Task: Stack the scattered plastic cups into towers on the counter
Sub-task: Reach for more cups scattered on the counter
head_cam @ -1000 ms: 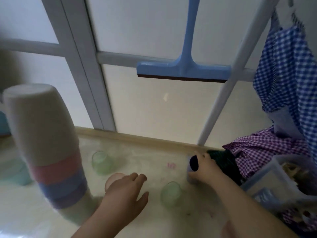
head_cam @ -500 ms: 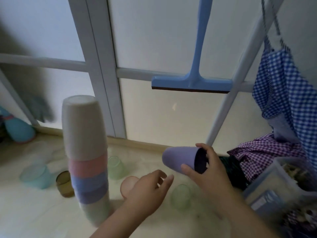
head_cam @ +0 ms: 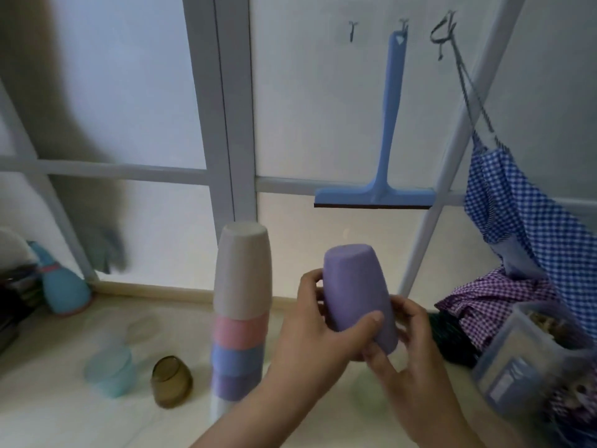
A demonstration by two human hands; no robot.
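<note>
A purple plastic cup (head_cam: 357,291) is upside down in the air, gripped from both sides by my left hand (head_cam: 318,331) and my right hand (head_cam: 405,347). Just to its left stands a tower of upturned cups (head_cam: 240,312) on the pale counter (head_cam: 64,415): beige on top, then pink, blue, purple and a white one at the bottom. The held cup is about level with the beige one and apart from it. A pale green cup (head_cam: 368,394) lies blurred on the counter under my hands.
A brown translucent cup (head_cam: 171,386) and a teal lidded tub (head_cam: 111,373) sit left of the tower. A blue bottle (head_cam: 63,287) stands far left. A blue squeegee (head_cam: 382,156) hangs on the window. Checked cloths (head_cam: 523,221) and a plastic box (head_cam: 529,360) crowd the right.
My right hand lifted the purple cup from the counter and turned it upside down. My left hand rose from the counter and took hold of it too. The view tilted up.
</note>
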